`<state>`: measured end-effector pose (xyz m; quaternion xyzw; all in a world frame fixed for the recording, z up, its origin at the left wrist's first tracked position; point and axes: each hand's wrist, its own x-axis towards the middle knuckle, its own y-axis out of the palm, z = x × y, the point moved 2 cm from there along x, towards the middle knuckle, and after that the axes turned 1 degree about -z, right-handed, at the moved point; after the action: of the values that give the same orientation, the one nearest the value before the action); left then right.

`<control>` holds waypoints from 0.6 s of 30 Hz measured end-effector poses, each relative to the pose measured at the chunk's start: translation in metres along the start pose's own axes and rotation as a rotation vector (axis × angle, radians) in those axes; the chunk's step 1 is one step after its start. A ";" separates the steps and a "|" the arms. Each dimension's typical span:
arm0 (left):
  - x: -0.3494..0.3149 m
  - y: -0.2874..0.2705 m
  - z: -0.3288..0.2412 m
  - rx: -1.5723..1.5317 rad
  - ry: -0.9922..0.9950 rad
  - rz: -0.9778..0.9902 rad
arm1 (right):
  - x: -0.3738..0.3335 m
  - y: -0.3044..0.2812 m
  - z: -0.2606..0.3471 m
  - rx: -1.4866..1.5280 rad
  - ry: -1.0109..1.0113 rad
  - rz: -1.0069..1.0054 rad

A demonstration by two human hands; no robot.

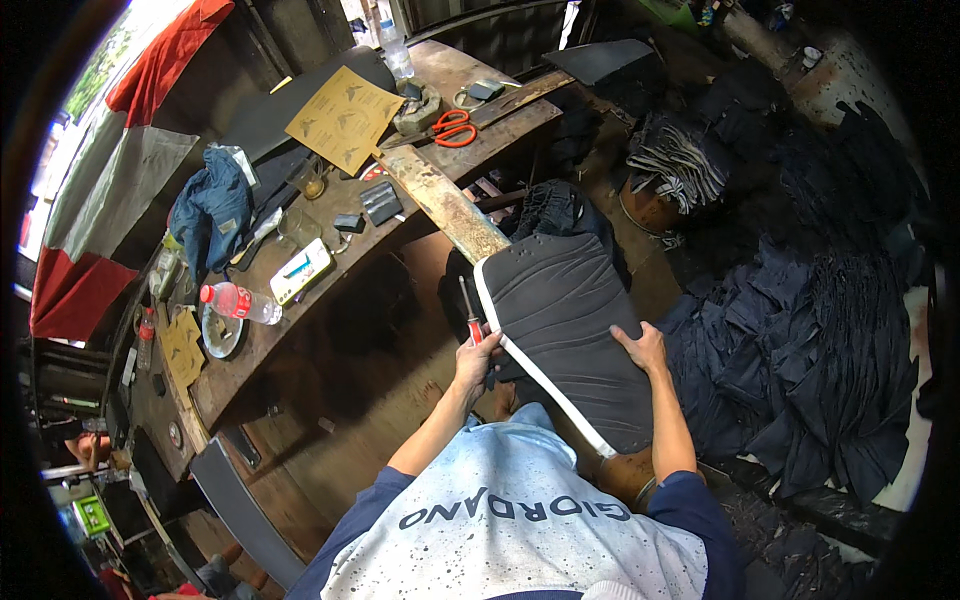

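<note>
In front of me lies a dark padded panel [560,320], covered in creased black cloth with a white strip [552,390] along its near left edge. My left hand [476,364] is closed around a screwdriver [473,322] with a red and white handle, its shaft pointing away from me. That hand also rests by the panel's white edge. My right hand [644,350] grips the panel's right side, the thumb on top of the cloth; its other fingers are partly hidden. The panel's far left corner meets the end of a worn wooden board [440,200].
A curved wooden bench [290,330] carries orange-handled scissors [454,128], a sandpaper sheet [345,118], a red-capped bottle [240,302], a small metal bowl [221,338] and a blue cloth [212,205]. Piles of dark fabric [800,350] lie to my right. Folded striped cloth [675,165] sits farther back.
</note>
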<state>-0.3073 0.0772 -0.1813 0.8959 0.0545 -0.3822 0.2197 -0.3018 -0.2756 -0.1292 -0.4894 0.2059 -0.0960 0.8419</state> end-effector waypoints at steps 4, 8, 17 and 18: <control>-0.002 0.000 0.010 -0.167 0.060 -0.010 | 0.014 -0.001 -0.015 -0.097 0.004 -0.178; -0.016 -0.025 0.008 -0.329 0.151 -0.027 | 0.043 -0.009 -0.046 0.087 0.149 -0.130; -0.015 -0.083 -0.040 -0.560 0.357 0.044 | 0.037 -0.108 -0.052 0.541 0.038 -0.317; -0.012 -0.084 -0.045 -0.579 0.351 0.041 | 0.031 -0.122 -0.044 0.612 0.015 -0.293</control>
<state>-0.3080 0.1735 -0.1752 0.8495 0.1799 -0.1862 0.4598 -0.2887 -0.3824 -0.0512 -0.2375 0.1011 -0.2770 0.9256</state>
